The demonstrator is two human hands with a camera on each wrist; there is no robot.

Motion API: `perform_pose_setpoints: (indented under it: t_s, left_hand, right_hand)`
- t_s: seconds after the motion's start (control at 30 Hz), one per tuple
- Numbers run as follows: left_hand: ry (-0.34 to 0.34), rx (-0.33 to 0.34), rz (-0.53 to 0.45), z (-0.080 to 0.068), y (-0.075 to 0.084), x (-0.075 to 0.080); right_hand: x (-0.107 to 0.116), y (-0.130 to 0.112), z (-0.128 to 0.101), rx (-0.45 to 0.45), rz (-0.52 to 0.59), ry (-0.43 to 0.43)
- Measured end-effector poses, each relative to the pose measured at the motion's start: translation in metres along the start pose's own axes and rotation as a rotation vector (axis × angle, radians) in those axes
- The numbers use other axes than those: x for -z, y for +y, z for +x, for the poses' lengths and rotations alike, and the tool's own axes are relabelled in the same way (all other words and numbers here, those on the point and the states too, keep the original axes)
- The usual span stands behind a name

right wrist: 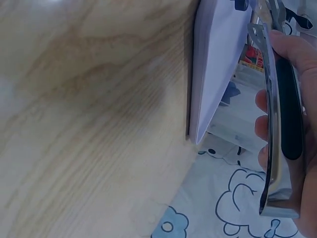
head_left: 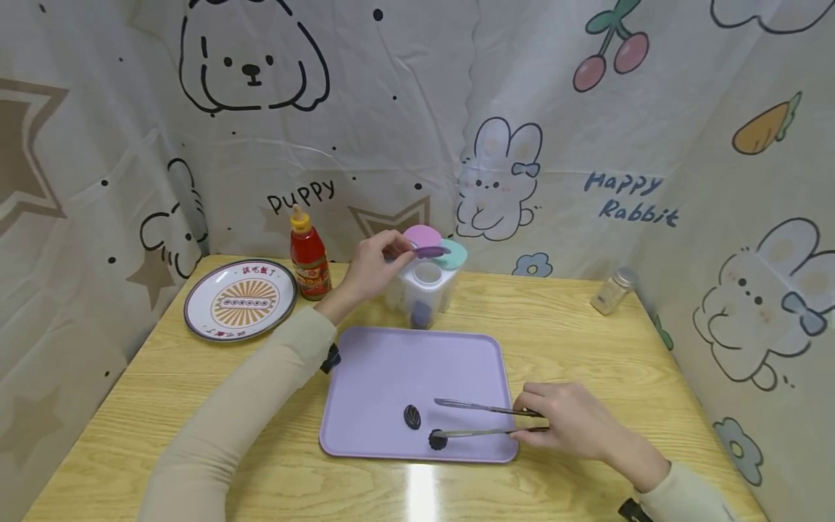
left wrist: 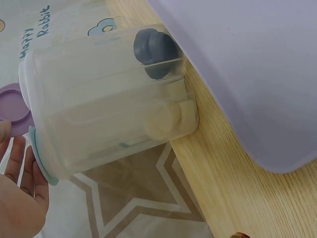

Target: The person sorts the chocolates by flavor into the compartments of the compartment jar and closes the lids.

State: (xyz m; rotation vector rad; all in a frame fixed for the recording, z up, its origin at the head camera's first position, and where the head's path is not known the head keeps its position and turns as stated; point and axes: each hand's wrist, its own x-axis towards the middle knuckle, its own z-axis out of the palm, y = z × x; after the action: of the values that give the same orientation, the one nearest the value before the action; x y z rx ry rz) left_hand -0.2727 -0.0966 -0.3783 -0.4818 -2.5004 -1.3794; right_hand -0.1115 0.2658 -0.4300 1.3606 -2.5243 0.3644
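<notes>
At the back, my left hand (head_left: 375,264) pinches the raised purple lid (head_left: 432,251) of a clear storage container (left wrist: 89,109). A round opening shows below that lid; the pink lid (head_left: 422,235) and mint lid (head_left: 454,255) stand beside it. Inside lie dark blue pieces (left wrist: 155,47) and pale pieces (left wrist: 163,119). Over the lilac tray (head_left: 417,355), my right hand (head_left: 574,420) holds metal tongs (right wrist: 290,109) with their arms apart. One tong tip overlaps a round dark piece (head_left: 438,442); whether they touch I cannot tell. An oval, ridged dark piece (head_left: 412,417) lies to its left.
A red sauce bottle (head_left: 309,261) with a yellow cap stands left of the container. Beside it a patterned plate (head_left: 196,308) rests at the table's left. A small shaker jar (head_left: 613,291) is at the back right. Printed cloth (head_left: 404,130) hangs behind the wooden table (head_left: 554,326).
</notes>
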Motion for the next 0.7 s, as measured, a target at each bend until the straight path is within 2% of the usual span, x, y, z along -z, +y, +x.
perform_pose_setpoints:
  t_s: [0.7]
  left_hand:
    - [0.006, -0.01, 0.009, 0.001, -0.003, -0.002]
  right_hand:
    - [-0.01, -0.012, -0.007, -0.015, 0.043, -0.013]
